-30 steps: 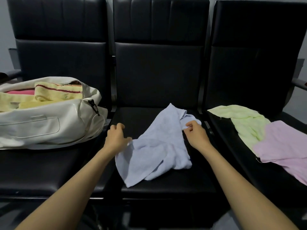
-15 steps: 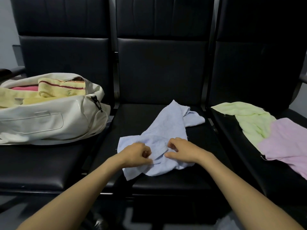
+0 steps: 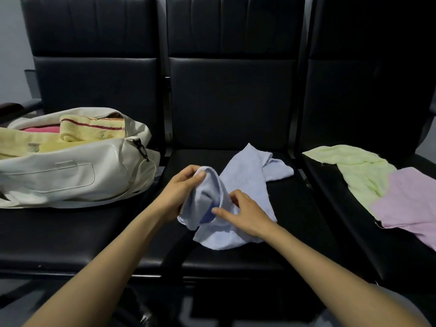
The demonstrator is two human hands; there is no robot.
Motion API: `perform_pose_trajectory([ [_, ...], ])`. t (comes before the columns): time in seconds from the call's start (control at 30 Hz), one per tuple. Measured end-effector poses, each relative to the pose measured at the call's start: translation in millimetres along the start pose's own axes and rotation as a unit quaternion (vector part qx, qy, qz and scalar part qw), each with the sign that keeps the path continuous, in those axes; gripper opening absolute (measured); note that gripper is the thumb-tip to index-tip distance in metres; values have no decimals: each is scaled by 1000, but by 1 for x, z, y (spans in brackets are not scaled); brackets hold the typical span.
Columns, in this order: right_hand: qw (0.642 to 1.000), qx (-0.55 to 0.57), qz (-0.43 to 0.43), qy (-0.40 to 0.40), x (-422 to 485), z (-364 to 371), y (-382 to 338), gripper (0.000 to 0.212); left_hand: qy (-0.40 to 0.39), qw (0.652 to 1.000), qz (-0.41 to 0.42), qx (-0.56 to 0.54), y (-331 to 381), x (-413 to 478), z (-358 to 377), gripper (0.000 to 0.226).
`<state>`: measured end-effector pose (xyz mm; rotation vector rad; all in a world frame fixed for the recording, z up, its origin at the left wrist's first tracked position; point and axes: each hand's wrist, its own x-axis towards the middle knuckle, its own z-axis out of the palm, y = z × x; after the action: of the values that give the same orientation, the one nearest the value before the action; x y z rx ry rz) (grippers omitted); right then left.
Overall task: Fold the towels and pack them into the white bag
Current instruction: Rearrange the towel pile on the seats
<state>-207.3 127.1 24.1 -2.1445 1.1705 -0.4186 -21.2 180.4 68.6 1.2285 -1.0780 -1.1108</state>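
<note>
A crumpled light blue towel (image 3: 245,175) lies on the middle black seat (image 3: 290,208). My left hand (image 3: 179,192) grips its near left part and lifts that part off the seat. My right hand (image 3: 247,213) pinches the cloth just to the right of it. The white bag (image 3: 77,178) rests open on the left seat, with folded yellow towels (image 3: 92,131) and a pink one (image 3: 42,129) inside. On the right seat lie a light green towel (image 3: 363,171) and a pink-lilac towel (image 3: 410,199), unfolded, the lilac one overlapping the green.
Three black padded seats with high backs (image 3: 231,95) stand in a row. An armrest (image 3: 14,109) shows at the far left. The seats' front edge (image 3: 151,274) runs just below my forearms.
Both hands came together on the near part of the blue towel and raised it. The left hand now holds a bunched fold higher than half a second ago.
</note>
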Motion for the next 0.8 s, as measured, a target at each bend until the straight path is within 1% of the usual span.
perform_pose_trajectory([
  [0.03,1000,-3,4,24,0,4,-2,60,-4,1000,6,-1,2,-1,0,15],
  [0.1,997,-37,-3,66,0,10,-3,38,-14,1000,19,-14,6,-5,0,19],
  [0.17,994,-62,-6,88,0,9,-6,16,-17,999,23,-22,10,-8,-1,22],
  [0.23,991,-62,18,113,3,0,-6,12,-6,1000,18,-15,14,-9,-5,24],
  [0.3,987,-43,41,150,8,-16,-5,9,8,1000,21,16,15,-9,-12,24],
  [0.37,983,-9,30,179,11,-34,-2,9,5,997,20,69,14,-9,-21,24],
  [0.4,983,-5,3,184,11,-42,0,11,-4,993,21,113,12,-10,-26,23],
  [0.47,984,-49,-68,160,9,-55,4,18,-30,975,27,219,11,-11,-34,22],
  [0.5,984,-66,-96,133,6,-60,5,20,-40,965,22,259,11,-11,-38,21],
  [0.53,987,-64,-105,103,4,-65,7,21,-48,957,8,287,12,-11,-40,22],
  [0.57,992,-46,-94,71,3,-68,9,20,-54,948,-12,313,12,-10,-42,22],
  [0.67,1000,0,7,-9,4,-71,18,19,-69,911,-59,403,6,-7,-49,20],
  [0.7,999,-19,26,-17,5,-69,22,17,-75,899,-67,426,1,-5,-50,20],
  [0.73,996,-87,15,-12,7,-67,27,15,-82,888,-72,447,-4,-3,-51,20],
  [0.77,987,-163,1,8,8,-65,30,15,-85,878,-75,465,-7,-2,-51,23],
  [0.8,977,-211,-11,40,8,-63,30,16,-84,871,-76,477,-10,-1,-51,27],
])
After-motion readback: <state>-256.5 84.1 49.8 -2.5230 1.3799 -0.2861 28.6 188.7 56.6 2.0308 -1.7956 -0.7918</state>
